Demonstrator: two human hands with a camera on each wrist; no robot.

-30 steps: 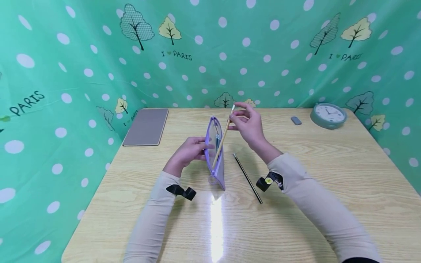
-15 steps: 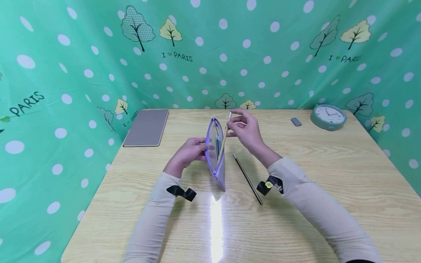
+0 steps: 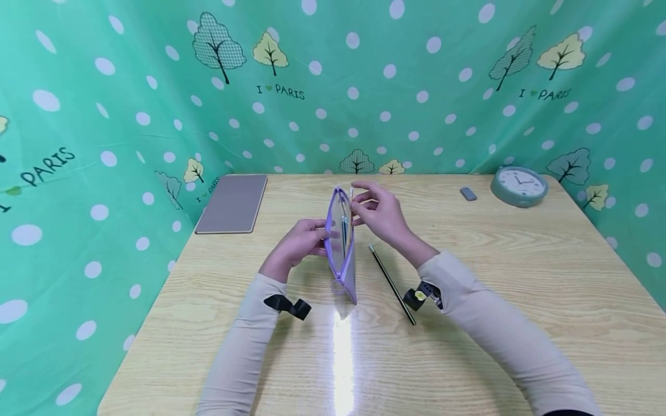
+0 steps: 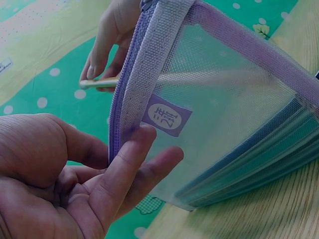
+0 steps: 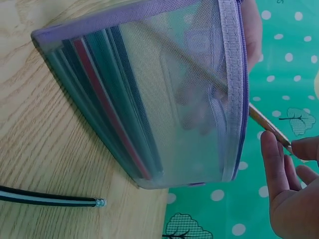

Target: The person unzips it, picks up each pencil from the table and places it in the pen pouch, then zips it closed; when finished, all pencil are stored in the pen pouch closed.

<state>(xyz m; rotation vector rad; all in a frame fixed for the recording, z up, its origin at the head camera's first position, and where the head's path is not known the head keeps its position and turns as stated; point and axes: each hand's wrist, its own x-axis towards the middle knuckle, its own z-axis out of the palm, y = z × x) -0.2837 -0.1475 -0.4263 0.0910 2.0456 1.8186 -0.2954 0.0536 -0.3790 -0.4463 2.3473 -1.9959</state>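
Note:
My left hand [image 3: 302,240] grips a see-through mesh pencil case [image 4: 224,55] with purple zip edging by one side of its unzipped mouth. The case stands on its lower edge with the mouth facing up. Several dark pencils and a red one [image 5: 102,94] show through the mesh at the bottom. My right hand [image 3: 382,212] pinches a wood-coloured pencil [image 5: 266,121] near its top end between thumb and fingers. Most of that pencil slants down inside the case, visible through the mesh. Right of the case, a black pencil [image 3: 391,283] lies on the table.
A grey notebook [image 3: 232,203] lies at the back left of the wooden table [image 3: 468,346]. At the back right are a small grey eraser [image 3: 468,193] and a round teal clock [image 3: 519,186]. A green dotted cloth [image 3: 291,138] hangs behind.
My right hand has moved down and left, sliding the wood-coloured pencil deeper into the case. The left hand and the case stay nearly still.

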